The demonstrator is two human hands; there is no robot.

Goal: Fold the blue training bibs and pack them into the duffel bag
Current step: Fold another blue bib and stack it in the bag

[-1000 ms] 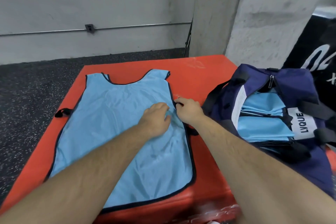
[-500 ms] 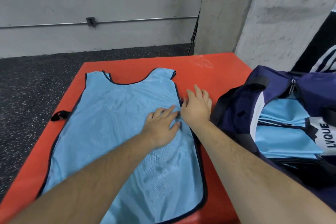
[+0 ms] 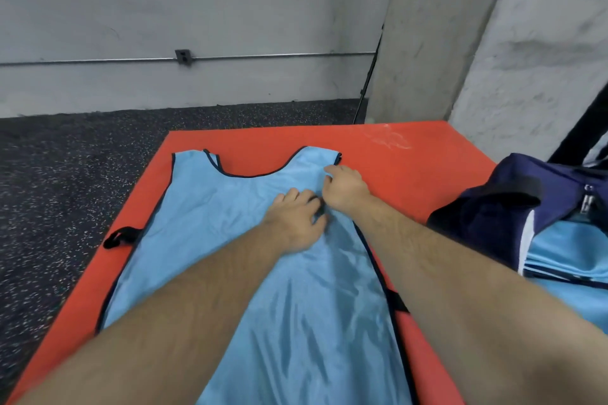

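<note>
- Shifted farther up to the bib [image 3: 230, 240] shoulder: right hand [image 3: 345, 189], curled, pinching its edge.
- Left hand [image 3: 296, 222] loosely spread, pressing bib flat on surface [image 3: 394, 154].
- Keep that anchor; carry edge across in 1 even sweep, duffel bag [image 3: 513, 204] alongside.

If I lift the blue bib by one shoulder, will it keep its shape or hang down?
Probably it hangs limp: the blue bib lies flat with soft wrinkles near the left hand. Its sheen suggests thin, slippery cloth that may slide on the red mat.
</note>
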